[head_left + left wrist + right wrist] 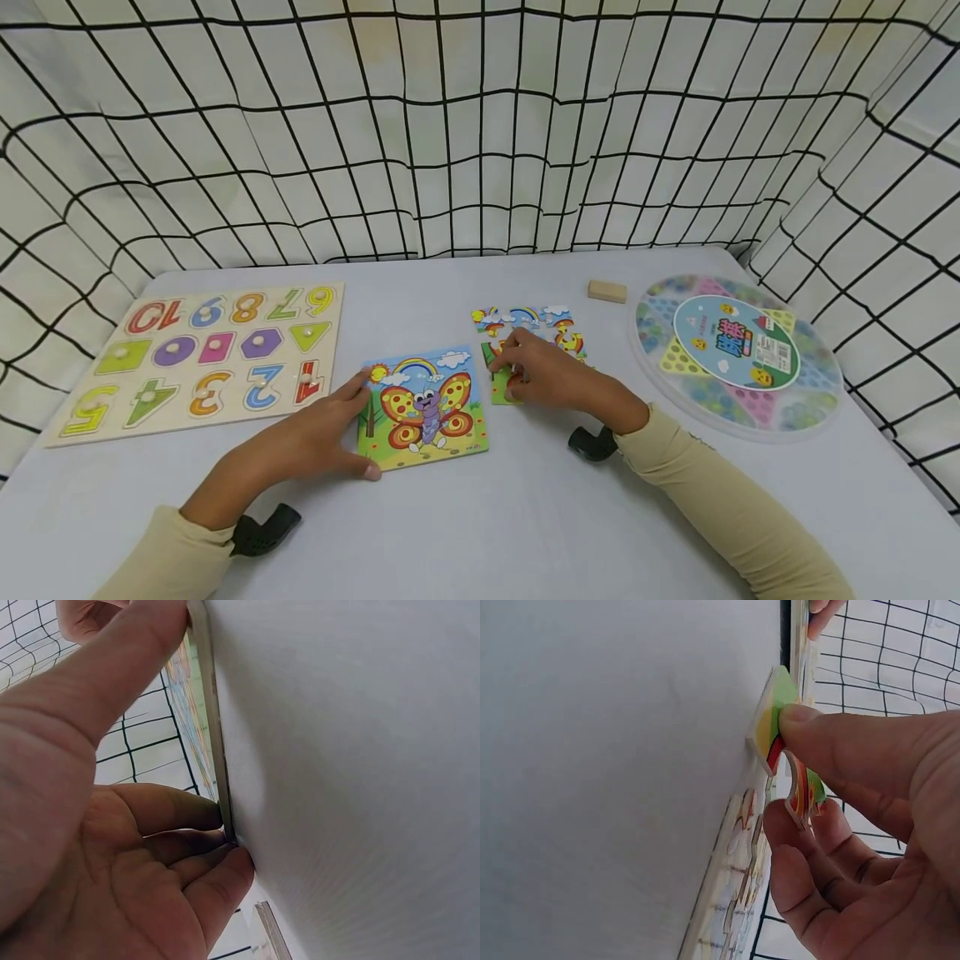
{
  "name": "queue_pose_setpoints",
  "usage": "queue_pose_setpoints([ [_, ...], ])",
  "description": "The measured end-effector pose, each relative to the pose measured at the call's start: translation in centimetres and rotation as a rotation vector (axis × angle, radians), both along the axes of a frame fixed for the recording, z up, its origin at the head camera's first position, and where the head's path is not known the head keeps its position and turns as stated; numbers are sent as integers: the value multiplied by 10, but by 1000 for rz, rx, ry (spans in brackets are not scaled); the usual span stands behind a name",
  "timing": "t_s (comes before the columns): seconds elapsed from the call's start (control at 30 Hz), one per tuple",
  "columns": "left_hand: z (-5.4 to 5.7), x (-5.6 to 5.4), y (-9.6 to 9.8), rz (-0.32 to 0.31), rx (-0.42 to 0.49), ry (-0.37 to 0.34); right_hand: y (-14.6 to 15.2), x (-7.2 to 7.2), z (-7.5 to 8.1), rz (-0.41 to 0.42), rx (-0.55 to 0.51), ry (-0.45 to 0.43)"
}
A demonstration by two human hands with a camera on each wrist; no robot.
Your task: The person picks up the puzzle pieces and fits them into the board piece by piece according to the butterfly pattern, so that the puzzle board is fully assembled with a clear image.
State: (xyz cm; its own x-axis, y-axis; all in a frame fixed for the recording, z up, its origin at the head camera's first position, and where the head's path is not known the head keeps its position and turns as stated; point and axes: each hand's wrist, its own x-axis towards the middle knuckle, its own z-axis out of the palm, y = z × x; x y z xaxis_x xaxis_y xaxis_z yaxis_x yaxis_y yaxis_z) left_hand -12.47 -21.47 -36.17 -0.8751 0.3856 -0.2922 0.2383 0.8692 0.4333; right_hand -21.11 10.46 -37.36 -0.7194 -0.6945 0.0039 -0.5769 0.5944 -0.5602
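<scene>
A square butterfly picture board (424, 410) lies on the table in front of me. My left hand (318, 433) holds its left side, fingers at the far corner and thumb at the near one; the left wrist view shows the fingers bent against the edge of the board (216, 742). Behind it to the right is a second butterfly jigsaw (525, 318), partly covered by my right hand (551, 372). Between thumb and fingers, that hand pinches a green, yellow and red jigsaw piece (772, 724). In the right wrist view the piece is tilted, near other pieces (739, 859).
On the left lies a wooden number and shape board (217, 358). A round Chinese checkers set (738, 354) in clear packaging sits at right, beside a small wooden block (607, 291). Black netting (480, 133) before white cloth encloses the table's back and sides.
</scene>
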Motion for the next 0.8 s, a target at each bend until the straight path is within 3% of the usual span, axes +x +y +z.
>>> queue_pose_setpoints([
  [0.43, -4, 0, -10, -41, 22, -7, 2, 1, 11, 44, -24, -77],
  [0.8, 0, 0, -10, -55, 0, -10, -9, 1, 18, 27, -166, -97],
])
